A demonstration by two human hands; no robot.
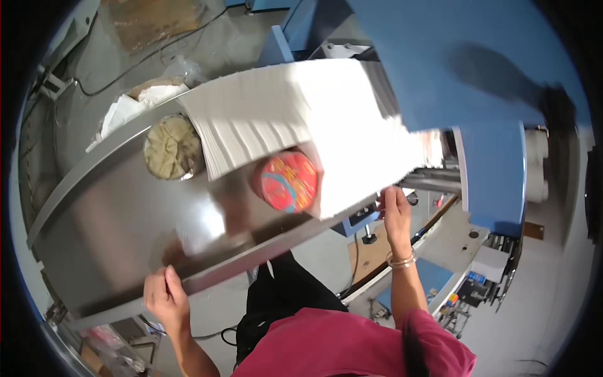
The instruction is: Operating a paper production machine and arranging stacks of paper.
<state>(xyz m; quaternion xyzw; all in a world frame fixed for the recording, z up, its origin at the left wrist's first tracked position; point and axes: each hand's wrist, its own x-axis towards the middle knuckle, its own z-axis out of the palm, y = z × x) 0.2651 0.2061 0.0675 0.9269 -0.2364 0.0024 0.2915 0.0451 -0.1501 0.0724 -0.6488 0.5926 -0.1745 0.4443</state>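
Note:
My left hand (166, 298) is closed at the near rim of a long metal tray (119, 217), thumb up and fingers curled over the edge. My right hand (396, 213), with a bracelet at the wrist, is beside the tray's right end, close to a blue bracket (359, 221) and a dark knob. Its fingers are bent together; what they hold, if anything, is hidden. A long row of white folded paper sheets (251, 113) stands in the tray. Against it rest a red round wrapped bundle (289, 182) and a yellowish round crumpled-wrapped bundle (173, 147).
A large blue machine housing (465, 63) overhangs the right end of the paper, with a blue upright panel (494, 176) beside it. Beyond the tray's far edge sits a box with white scraps (135, 107). A cable crosses the floor. At lower right is a cluttered workbench (465, 276).

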